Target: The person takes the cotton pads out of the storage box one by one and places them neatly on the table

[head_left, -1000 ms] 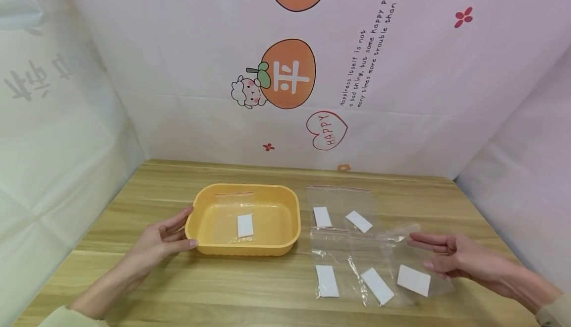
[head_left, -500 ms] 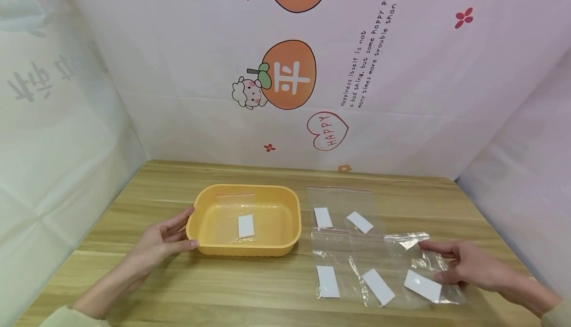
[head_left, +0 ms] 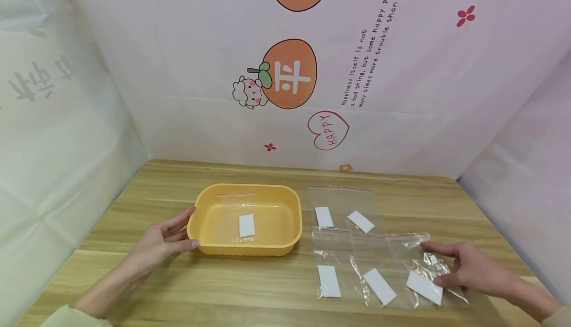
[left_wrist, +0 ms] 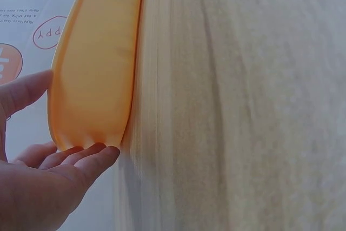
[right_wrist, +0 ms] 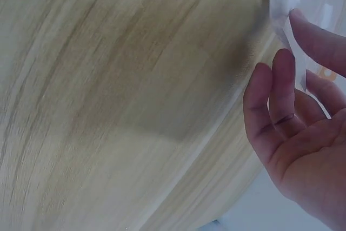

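My left hand (head_left: 156, 243) holds the left end of a yellow plastic basin (head_left: 250, 251), thumb at the front rim and fingers against the end wall. In the left wrist view, several curled fingertips press that end of the basin (left_wrist: 97, 58). Inside lies a clear zip-lock bag (head_left: 225, 225) with a white rectangular block (head_left: 247, 225). At the right, my right hand (head_left: 479, 270) pinches the right edge of another clear zip-lock bag (head_left: 401, 257); its white block (head_left: 425, 288) lies by the thumb. The right wrist view shows the bag's edge (right_wrist: 278, 4) between thumb and fingers.
Left of the held bag, more clear zip-lock bags lie overlapping on the wooden table (head_left: 250, 292). White blocks (head_left: 329, 281) show in them, another (head_left: 379, 287) close to the held bag. A printed cloth (head_left: 200, 119) hangs behind, with pale cloth at both sides.
My right hand has come down onto the rightmost bag and taken its edge. That bag and its block have shifted slightly right, and its top has flattened. The left hand and basin stay put.
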The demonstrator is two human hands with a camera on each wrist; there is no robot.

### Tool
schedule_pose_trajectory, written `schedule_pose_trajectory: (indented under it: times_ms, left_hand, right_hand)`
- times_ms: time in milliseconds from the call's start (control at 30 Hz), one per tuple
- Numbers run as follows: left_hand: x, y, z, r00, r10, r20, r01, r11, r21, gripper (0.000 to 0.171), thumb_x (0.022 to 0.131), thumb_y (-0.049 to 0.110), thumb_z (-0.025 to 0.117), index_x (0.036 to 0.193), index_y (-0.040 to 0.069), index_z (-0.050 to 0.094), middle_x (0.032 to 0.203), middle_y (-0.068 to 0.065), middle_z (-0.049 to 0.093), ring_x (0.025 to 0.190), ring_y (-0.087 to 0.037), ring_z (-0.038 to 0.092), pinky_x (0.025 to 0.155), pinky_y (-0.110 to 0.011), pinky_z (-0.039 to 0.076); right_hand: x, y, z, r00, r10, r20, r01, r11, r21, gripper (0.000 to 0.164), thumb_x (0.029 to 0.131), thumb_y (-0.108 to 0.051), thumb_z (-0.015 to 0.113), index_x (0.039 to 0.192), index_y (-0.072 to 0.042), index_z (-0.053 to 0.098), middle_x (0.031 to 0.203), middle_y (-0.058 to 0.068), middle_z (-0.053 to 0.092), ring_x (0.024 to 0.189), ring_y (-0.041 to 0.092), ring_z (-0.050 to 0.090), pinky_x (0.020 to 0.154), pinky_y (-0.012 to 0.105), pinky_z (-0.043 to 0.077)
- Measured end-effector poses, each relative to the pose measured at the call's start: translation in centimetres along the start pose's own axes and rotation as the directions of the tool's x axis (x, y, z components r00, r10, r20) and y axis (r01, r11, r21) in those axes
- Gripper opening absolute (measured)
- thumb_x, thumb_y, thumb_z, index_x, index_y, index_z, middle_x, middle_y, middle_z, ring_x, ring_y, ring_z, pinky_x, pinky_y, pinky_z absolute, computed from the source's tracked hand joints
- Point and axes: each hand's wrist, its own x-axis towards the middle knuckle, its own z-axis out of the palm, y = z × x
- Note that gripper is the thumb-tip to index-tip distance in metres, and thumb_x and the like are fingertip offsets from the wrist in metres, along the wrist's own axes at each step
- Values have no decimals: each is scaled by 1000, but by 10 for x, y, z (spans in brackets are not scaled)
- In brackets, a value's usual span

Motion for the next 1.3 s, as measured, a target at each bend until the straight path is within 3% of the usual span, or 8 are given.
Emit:
schedule_pose_trajectory:
  times_ms: [100,167,267,400,533,600,867,1300]
  left_hand:
    - [0,0,0,1000,0,-2,0,1000,3,88,95,13,79,166,4,27,167,-23,27,142,-46,46,106,-36,50]
    - [0,0,1,1000,-4,-4,4,1000,1,88,95,13,79,166,4,27,167,-23,27,142,-46,46,106,-36,51]
    - [0,0,1,1000,-7,-5,7,1000,0,88,95,13,80,166,4,27,167,-24,27,142,-46,46,105,-36,51]
    - [0,0,1,1000,-5,-1,5,1000,-3,89,95,13,79,166,4,27,167,-24,27,142,-46,46,105,-36,51]
    - [-1,0,1,1000,-6,-4,6,1000,-2,88,95,12,79,166,3,27,167,-24,27,142,-46,45,106,-36,51]
    - [-1,0,1,1000,-6,-5,6,1000,0,88,96,12,79,166,3,27,167,-24,27,142,-46,45,106,-36,50]
    - [0,0,0,1000,-3,3,3,1000,0,89,95,13,79,166,4,26,167,-24,26,143,-47,44,106,-36,50]
    - [1,0,0,1000,0,2,0,1000,-2,88,96,12,79,166,3,26,167,-24,27,142,-46,45,105,-33,51]
  right_hand:
    - [-1,2,1,1000,22,-14,-23,996,-82,72,81,-7,90,144,8,58,53,-16,47,43,-5,44,38,27,45]
    - [-1,4,2,1000,12,-15,-14,993,-119,73,81,-8,90,139,19,55,60,-16,52,44,-5,44,39,27,45]
    - [-2,6,2,999,-16,-31,11,987,-158,73,79,-8,91,138,17,57,82,-9,67,46,-5,44,40,26,46]
    - [-4,8,2,999,-20,-35,13,982,-186,72,78,-9,92,137,15,59,100,10,72,48,-5,39,41,25,45]
    - [-5,8,1,999,-3,-50,-8,973,-231,70,78,-8,91,135,16,60,120,42,63,48,-4,35,42,25,44]
    - [-5,8,1,998,9,-64,-25,965,-262,69,79,-9,91,134,17,60,132,49,53,48,-2,35,42,25,43]
    - [-3,2,7,995,-14,-97,-19,942,-334,66,78,-8,90,134,14,63,132,43,57,48,-3,32,41,22,38]
    - [-1,4,9,999,-37,-38,24,954,-300,64,77,1,86,133,19,60,134,49,49,50,-4,26,42,19,36]
